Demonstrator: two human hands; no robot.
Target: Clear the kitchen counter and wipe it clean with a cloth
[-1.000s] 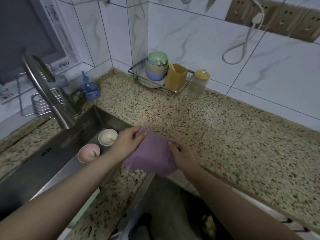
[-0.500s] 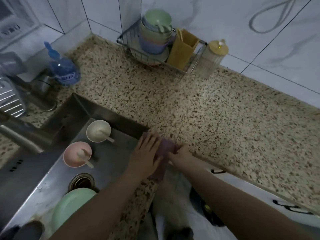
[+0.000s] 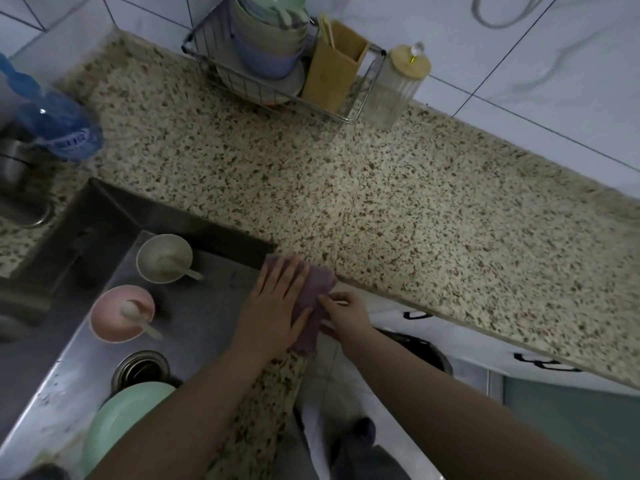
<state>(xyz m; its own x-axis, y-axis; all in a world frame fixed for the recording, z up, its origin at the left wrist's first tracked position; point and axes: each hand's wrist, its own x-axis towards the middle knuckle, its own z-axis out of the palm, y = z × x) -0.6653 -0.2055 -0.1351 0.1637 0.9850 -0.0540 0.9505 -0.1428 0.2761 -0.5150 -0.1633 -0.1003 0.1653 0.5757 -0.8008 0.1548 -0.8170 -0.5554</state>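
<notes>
A purple cloth [image 3: 317,289] lies folded at the front corner of the speckled granite counter [image 3: 398,209], right beside the sink. My left hand [image 3: 273,310] presses flat on top of the cloth with its fingers spread. My right hand [image 3: 344,313] pinches the cloth's right edge, which hangs over the counter's front edge. Most of the cloth is hidden under my left hand.
The steel sink [image 3: 194,306] holds a white bowl [image 3: 163,258] and a pink bowl [image 3: 122,313], each with a spoon, and a green plate [image 3: 128,420]. At the back stand a wire rack [image 3: 273,88] of stacked bowls, a glass jar [image 3: 394,88] and a blue bottle [image 3: 59,129].
The cloth went from open and held up between both hands to bunched and folded on the counter corner. My left hand came down flat on it. My view tilted downward and closer.
</notes>
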